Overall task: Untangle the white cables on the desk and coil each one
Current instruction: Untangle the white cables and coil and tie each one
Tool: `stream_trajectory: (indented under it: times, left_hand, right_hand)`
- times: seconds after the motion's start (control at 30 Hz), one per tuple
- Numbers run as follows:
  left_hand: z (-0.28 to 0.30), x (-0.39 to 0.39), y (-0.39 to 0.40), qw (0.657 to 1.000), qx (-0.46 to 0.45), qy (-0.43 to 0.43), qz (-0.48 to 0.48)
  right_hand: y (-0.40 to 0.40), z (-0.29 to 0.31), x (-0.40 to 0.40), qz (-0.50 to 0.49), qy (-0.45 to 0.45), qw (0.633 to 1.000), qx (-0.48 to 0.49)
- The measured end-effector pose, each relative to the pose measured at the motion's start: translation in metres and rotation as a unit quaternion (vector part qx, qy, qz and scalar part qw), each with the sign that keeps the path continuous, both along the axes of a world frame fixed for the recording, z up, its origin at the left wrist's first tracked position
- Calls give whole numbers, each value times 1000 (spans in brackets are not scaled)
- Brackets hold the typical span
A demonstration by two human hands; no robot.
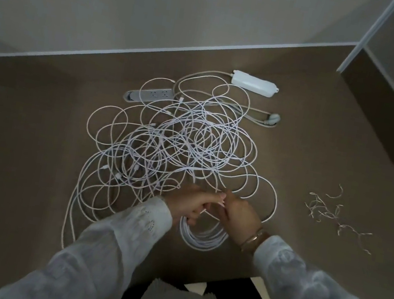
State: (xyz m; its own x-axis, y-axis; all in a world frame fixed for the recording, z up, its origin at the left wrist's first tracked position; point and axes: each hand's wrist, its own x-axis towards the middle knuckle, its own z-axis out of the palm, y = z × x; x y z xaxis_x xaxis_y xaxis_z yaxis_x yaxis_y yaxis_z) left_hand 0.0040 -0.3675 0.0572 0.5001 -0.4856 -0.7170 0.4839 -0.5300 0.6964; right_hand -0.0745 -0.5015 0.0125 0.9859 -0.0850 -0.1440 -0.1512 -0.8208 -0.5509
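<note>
A big tangle of white cables (pixel 178 143) spreads over the middle of the brown desk (pixel 21 146). At its near edge a partly wound white coil (pixel 201 239) hangs in loops below my two hands. My left hand (pixel 188 204) grips the top of the coil with curled fingers. Touching it on the right, my right hand (pixel 239 215) pinches a strand of the same cable near the fingertips. A loose strand runs from my hands up into the tangle.
A grey power strip (pixel 149 94) and a white adapter box (pixel 253 84) lie behind the tangle, with a grey plug (pixel 272 119) to the right. Several small twist ties (pixel 331 211) are scattered on the right. Partition walls (pixel 134 16) enclose the desk at the back and right.
</note>
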Motion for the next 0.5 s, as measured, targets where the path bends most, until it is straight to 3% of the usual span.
stream_trajectory:
  times: [0.13, 0.33, 0.5]
  left_hand:
    - [-14, -14, -56, 995, 64, 28, 67]
    - [-32, -33, -126, 988, 122, -51, 80]
    - [-38, -44, -157, 984, 131, -65, 96]
  right_hand:
    - [-61, -1, -25, -8, 28, 998, 57]
    - [-177, -35, -43, -141, 105, 980, -88]
    - [-231, -60, -35, -160, 174, 965, -113]
